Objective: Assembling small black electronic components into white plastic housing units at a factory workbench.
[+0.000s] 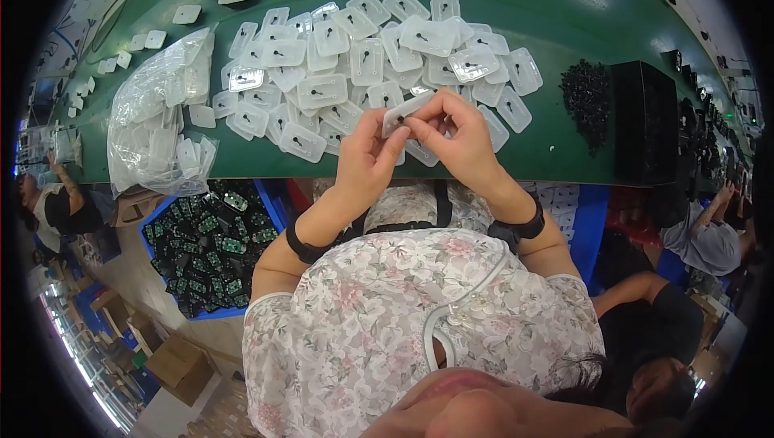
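Near the front edge of the table, I hold a white translucent plastic cover (415,106) tilted up between both hands. My left hand (367,160) is closed on its left side, thumb in front and fingers behind. My right hand (461,138) is closed as well, its thumb and fingertips pinching at a small black piece (401,119) against the cover's face. The fingers partly hide where the piece meets the cover. Just beyond my hands spreads a wide pile of similar covers (367,63), most with a dark piece at the middle.
Small black parts (585,103) are heaped on the green table (556,18), beside a black box (645,123). A clear bag (149,115) of covers lies left. Below it, a blue bin (153,240) contains green circuit boards (214,248). A co-worker (653,341) sits behind at right.
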